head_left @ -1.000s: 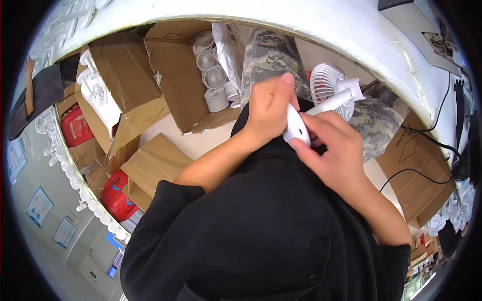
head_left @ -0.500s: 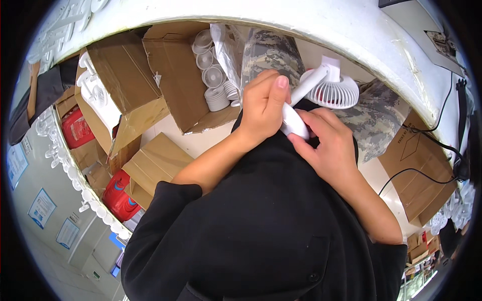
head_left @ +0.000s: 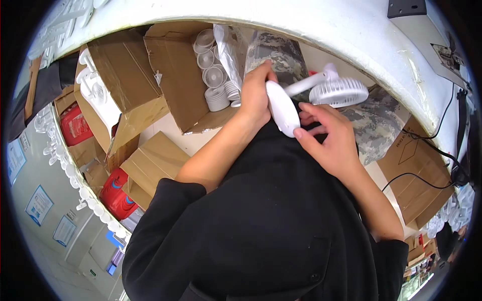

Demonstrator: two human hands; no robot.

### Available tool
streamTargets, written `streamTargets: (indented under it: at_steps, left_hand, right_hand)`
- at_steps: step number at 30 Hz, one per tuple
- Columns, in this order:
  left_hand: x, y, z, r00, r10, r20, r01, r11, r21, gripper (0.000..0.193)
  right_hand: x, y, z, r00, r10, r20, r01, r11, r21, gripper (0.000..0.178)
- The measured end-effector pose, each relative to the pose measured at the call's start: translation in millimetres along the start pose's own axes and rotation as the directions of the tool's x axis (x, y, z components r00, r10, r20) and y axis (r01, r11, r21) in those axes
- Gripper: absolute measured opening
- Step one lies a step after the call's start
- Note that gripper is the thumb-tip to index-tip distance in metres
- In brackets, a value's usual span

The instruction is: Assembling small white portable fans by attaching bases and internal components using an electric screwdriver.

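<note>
A white desk fan [head_left: 282, 109] with a caged head and an oval-looking base is held over my lap. My left hand [head_left: 257, 93] is closed around the upper left edge of the base, its fingers partly hidden behind it. The fan's neck reaches away to the right, and its slightly blurred head [head_left: 339, 93] hangs above my right knee. Beside the base's lower right edge is my right hand [head_left: 329, 133], fingers loosely bent and apart. Its thumb tip touches or nearly touches the rim.
An open cardboard box [head_left: 173, 83] with stacked white round fan grilles [head_left: 215, 76] stands at the left. Another carton [head_left: 120, 75] sits beyond it. A white worktable [head_left: 346, 30] curves across the front. Black cables [head_left: 432, 135] hang at the right above a brown carton [head_left: 416, 175].
The fan has turned so its base shows more broadly, and its head has shifted right. My left hand has moved slightly left; the right fingers have loosened from the base.
</note>
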State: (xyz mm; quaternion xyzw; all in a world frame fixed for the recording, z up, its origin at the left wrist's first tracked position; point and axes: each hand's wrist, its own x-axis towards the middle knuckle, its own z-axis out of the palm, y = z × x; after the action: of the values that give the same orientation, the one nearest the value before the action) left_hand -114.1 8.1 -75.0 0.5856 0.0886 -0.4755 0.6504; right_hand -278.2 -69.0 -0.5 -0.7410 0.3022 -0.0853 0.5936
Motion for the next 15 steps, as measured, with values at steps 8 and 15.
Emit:
streamTargets:
  at_steps: [8, 15]
  left_hand:
    - [-3.5, -17.5, -10.1, 0.995, -0.065, 0.081, 0.069, 0.997, -0.045, 0.04]
    - [-27.2, 15.2, -3.6, 0.636, 0.606, 0.478, -0.765, 0.416, 0.492, 0.032]
  right_hand:
    - [-1.6, -10.2, 10.5, 0.993, -0.083, 0.089, 0.111, 0.92, -0.377, 0.031]
    - [0.5, -8.6, 12.3, 0.984, -0.097, 0.151, 0.159, 0.862, -0.481, 0.03]
